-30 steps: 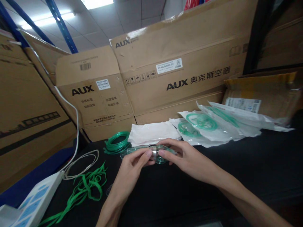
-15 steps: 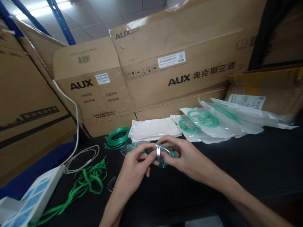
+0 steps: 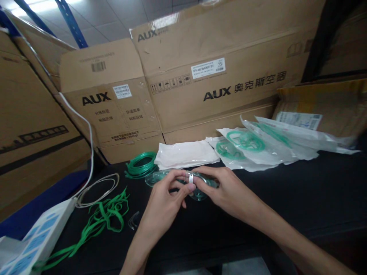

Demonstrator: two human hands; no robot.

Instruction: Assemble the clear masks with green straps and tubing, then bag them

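Note:
My left hand and my right hand meet at a clear green-tinted plastic oxygen mask. A small shiny metal nose strip stands between the fingertips. The left thumb and fingers pinch the mask beside the strip, while my right fingers curl round its other side. Much of the mask is hidden by the fingers. Behind my left hand lies more clear green plastic; I cannot tell whether it is a separate piece. Green elastic straps lie tangled left of my left forearm, and small clear loops lie nearer to it.
A coil of green tubing and white packets lie behind my hands. Bags with green tubing are at the right. A power strip and a pale cable are at the left. Cardboard boxes wall the black table's back.
My right index finger and thumb have come closer to the metal strip, and the strip has tilted slightly. The whole view has shifted a little.

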